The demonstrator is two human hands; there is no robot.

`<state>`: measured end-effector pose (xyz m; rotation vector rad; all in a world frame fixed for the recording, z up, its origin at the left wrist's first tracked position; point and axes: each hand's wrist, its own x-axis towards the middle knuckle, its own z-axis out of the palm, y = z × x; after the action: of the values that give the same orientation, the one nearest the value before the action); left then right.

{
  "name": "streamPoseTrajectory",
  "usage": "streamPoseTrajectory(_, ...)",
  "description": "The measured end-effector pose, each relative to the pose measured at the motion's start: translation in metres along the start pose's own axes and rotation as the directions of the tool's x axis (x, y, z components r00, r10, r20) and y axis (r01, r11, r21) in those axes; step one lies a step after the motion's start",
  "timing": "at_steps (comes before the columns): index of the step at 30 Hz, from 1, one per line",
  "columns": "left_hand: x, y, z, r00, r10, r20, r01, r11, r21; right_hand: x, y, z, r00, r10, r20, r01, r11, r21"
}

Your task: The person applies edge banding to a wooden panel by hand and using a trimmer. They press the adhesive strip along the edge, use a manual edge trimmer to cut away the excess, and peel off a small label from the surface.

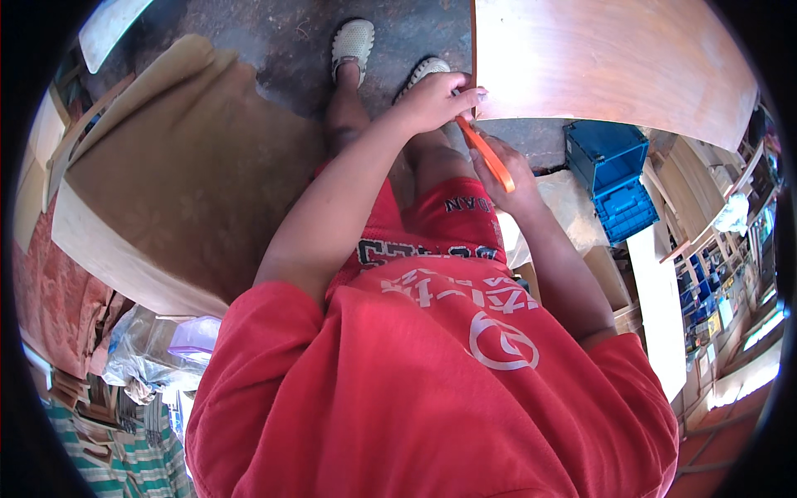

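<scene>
In my right hand (pixel 508 170) is a tool with a long, slim orange handle (pixel 496 158); its working end is hidden at the fingers, so I cannot tell its exact kind. That hand is closed around it, just below the near left corner of a glossy wooden panel (pixel 606 62). My left hand (pixel 438 101) is at the panel's left edge, with its fingers curled and their tips close to that corner and to the tool's far end. What the left fingers pinch, if anything, is too small to make out.
A blue plastic crate (pixel 608 153) stands on the floor right of the panel's near edge. To my left lies a large brown-topped sheet or padded piece (pixel 199 166). Wooden pieces (pixel 689 178) are stacked at the right. A purple container (pixel 193 339) sits at the lower left.
</scene>
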<state>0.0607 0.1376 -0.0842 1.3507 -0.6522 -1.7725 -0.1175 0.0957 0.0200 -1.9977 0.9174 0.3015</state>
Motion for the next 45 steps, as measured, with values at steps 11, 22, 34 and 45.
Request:
streamPoseTrajectory(11,-0.02,-0.002,0.024,0.996,-0.062,-0.06,0.076,0.96,0.27,-0.024,0.035,0.007,0.972,0.098,0.215,-0.108,0.994,0.035)
streamPoseTrajectory(22,-0.043,-0.005,-0.005,0.985,-0.164,0.054,0.169,0.981,-0.097,-0.036,0.056,-0.004,0.934,0.312,0.175,-0.32,0.947,0.022)
streamPoseTrajectory(34,-0.032,0.005,0.013,0.991,-0.1,-0.088,0.115,0.976,0.185,-0.044,0.069,0.001,0.946,0.306,0.109,-0.317,0.943,0.104)
streamPoseTrajectory(45,-0.036,0.027,-0.009,0.921,-0.386,0.064,0.279,0.762,0.585,-0.048,0.063,-0.006,0.952,0.306,0.026,-0.302,0.916,0.264)
